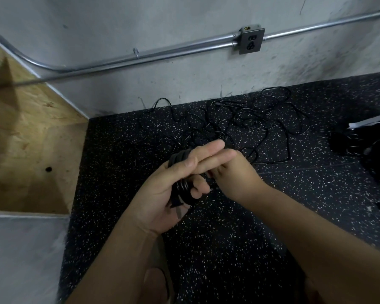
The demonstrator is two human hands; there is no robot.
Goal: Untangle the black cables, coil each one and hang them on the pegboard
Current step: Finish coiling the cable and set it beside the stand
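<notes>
A black cable coil (181, 185) is wrapped in several loops around my left hand (169, 194), which is held palm-up above the floor; thumb and lower fingers curl round the coil while the upper fingers point right. My right hand (233, 172) sits just to its right, touching the left fingers, its own fingers curled near the coil; I cannot see what it pinches. Behind the hands, a tangle of thin black cables (246, 121) lies spread on the speckled black floor near the wall. No pegboard is in view.
A grey concrete wall with a metal conduit (140, 55) and an outlet box (250, 40) stands behind. A plywood panel (26, 132) fills the left. A dark heap (364, 150) with white paper lies at the right edge of the floor.
</notes>
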